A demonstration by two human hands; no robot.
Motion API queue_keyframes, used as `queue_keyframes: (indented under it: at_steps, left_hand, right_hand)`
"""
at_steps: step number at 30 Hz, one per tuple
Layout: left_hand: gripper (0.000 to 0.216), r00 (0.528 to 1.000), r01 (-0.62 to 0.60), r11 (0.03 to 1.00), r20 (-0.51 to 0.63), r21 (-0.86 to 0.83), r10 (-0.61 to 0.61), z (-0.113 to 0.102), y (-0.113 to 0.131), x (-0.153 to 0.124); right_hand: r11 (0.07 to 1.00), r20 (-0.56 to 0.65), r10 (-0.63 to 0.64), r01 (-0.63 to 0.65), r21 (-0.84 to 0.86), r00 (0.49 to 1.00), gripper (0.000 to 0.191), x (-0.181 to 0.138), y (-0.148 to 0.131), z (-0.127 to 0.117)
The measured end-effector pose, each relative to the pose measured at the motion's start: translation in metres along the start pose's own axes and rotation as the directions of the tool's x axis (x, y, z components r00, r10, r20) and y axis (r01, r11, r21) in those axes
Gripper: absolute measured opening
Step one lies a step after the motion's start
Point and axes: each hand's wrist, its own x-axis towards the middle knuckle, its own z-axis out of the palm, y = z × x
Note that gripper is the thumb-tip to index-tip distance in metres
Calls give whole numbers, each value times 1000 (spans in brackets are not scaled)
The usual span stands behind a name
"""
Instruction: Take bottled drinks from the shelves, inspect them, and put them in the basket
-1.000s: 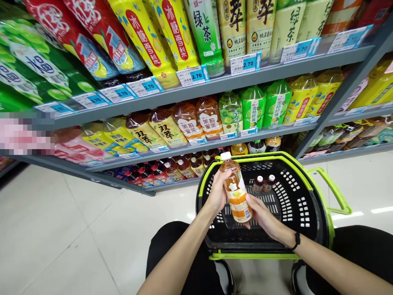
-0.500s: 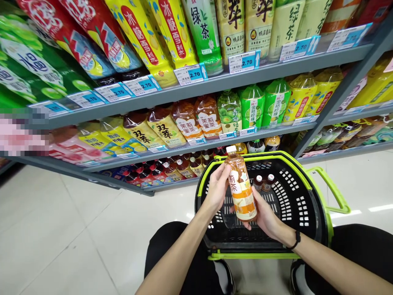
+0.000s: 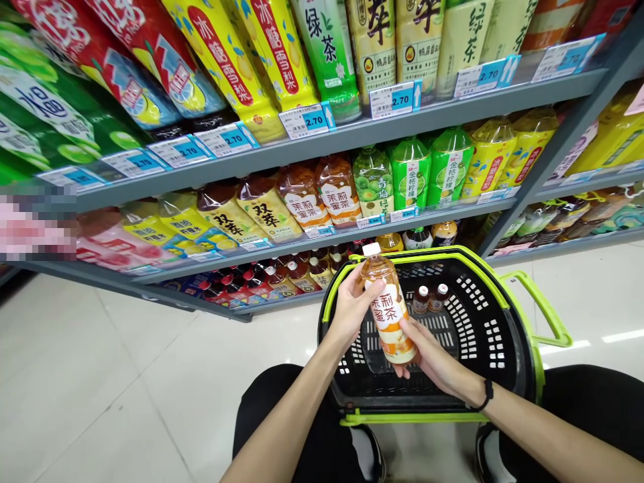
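The left hand (image 3: 352, 305) is wrapped around the upper left side of a tea bottle (image 3: 386, 310), thumb across the front just above the label. The right hand (image 3: 435, 359) cups the bottle's base from below and from the right, fingers curled under it. Both hands are closed on the bottle, which is held between them, nearly upright with its white cap (image 3: 371, 249) tipped slightly left and away. The label, white and orange with red characters, faces the camera, and the liquid inside is amber. A dark band (image 3: 486, 396) circles the right wrist.

The bottle is held in the air above a black shopping basket (image 3: 503, 349) with a lime-green rim and a green handle (image 3: 543, 312) folded out to the right. Two small dark-capped bottles (image 3: 421, 300) stand together at the far side inside the basket. The basket sits on the pale tiled floor (image 3: 100, 376), between the person's knees in black trousers (image 3: 282, 402).

Beyond the basket runs a grey shelf unit (image 3: 352, 134). Its middle shelf carries bottles with a matching label (image 3: 338, 191) among green and yellow ones, the bottom shelf holds red-capped bottles (image 3: 261, 282), and blue-and-white price tags (image 3: 395, 99) line the edges.
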Motion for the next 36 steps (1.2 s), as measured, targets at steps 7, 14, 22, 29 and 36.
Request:
queue_keyframes:
  at_steps: [7,14,22,29,36]
  left_hand:
    - [51,988,22,997,154,-67,-11,-8,7,-5]
    - [46,984,40,999,177,-28,-35,-12,8,-7]
    - [57,999,-42,999,19,11,42,-13,5,0]
    - [56,992,-122,988,50,98,118,-13,4,4]
    - [60,986,-136,982,114,128,121,-7,-2,3]
  right_hand:
    - [998,36,43,-44,42,998,62,-2,-3,-1]
    - [989,36,130,-133,67,991,73,0,-1,3]
    - [984,-61,174,-172,39,983,72,3,-6,8]
    - [994,-165,107,-108,3,980,65,3,-16,8]
    - [983,-128,183,-177,56,975,63,1,-9,1]
